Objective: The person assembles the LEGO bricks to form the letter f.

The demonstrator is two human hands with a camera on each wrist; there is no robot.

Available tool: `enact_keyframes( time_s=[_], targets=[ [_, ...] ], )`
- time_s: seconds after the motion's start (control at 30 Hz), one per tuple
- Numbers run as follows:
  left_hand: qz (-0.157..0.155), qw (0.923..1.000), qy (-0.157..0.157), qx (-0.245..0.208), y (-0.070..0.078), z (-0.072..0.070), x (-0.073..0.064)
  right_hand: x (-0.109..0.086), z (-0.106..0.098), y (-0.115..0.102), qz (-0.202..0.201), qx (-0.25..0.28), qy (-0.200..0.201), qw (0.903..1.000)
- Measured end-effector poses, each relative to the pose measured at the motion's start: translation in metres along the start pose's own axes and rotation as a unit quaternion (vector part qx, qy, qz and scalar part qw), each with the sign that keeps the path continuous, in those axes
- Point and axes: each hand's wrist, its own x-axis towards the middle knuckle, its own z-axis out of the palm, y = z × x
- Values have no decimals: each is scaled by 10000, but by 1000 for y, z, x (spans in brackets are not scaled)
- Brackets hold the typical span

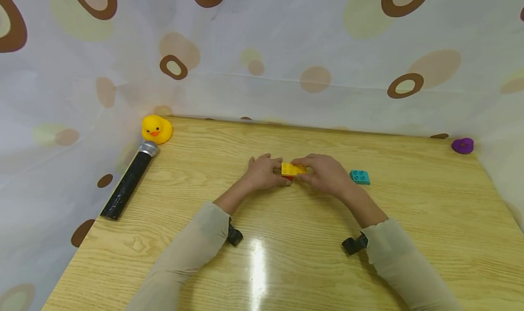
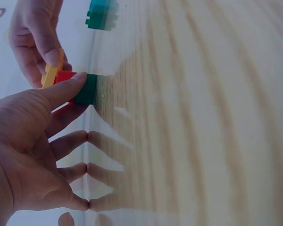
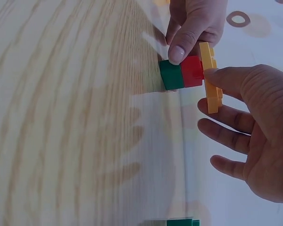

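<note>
A small stack of toy bricks stands on the table between both hands. At its bottom is a green brick [image 3: 172,77], with a red brick [image 3: 192,70] on it. A flat yellow brick [image 1: 288,169] lies across the top and overhangs toward the right. My left hand [image 1: 264,172] pinches the red and green bricks between thumb and index finger, its other fingertips down on the table. My right hand [image 1: 325,173] pinches the yellow brick by its overhanging end, the remaining fingers spread. A teal brick [image 1: 360,177] lies apart, just right of my right hand.
On the left lies a black microphone [image 1: 128,183] with a silver head, and a yellow rubber duck [image 1: 157,129] sits behind it. A small purple toy [image 1: 463,145] is at the far right corner. A patterned sheet [image 1: 278,52] rises along the table's back edge.
</note>
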Motion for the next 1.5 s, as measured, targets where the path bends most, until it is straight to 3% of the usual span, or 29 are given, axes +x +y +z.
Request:
enact_keyframes(
  time_s=[0.63, 0.9, 1.23, 1.5],
  targets=[
    [116, 9985, -240, -489, -9, -7, -2, -1, 2, -4, 129, 85, -58, 9999],
    [95, 9955, 132, -936, -9, -6, -6, -1, 6, -5, 172, 4, -79, 9998],
    [219, 9974, 531, -429, -4, -8, -9, 0, 4, -4, 228, 2, -103, 9997],
    [398, 9947, 672, 670, 0, -11, -7, -2, 3, -2, 240, 219, -102, 9994]
  ],
)
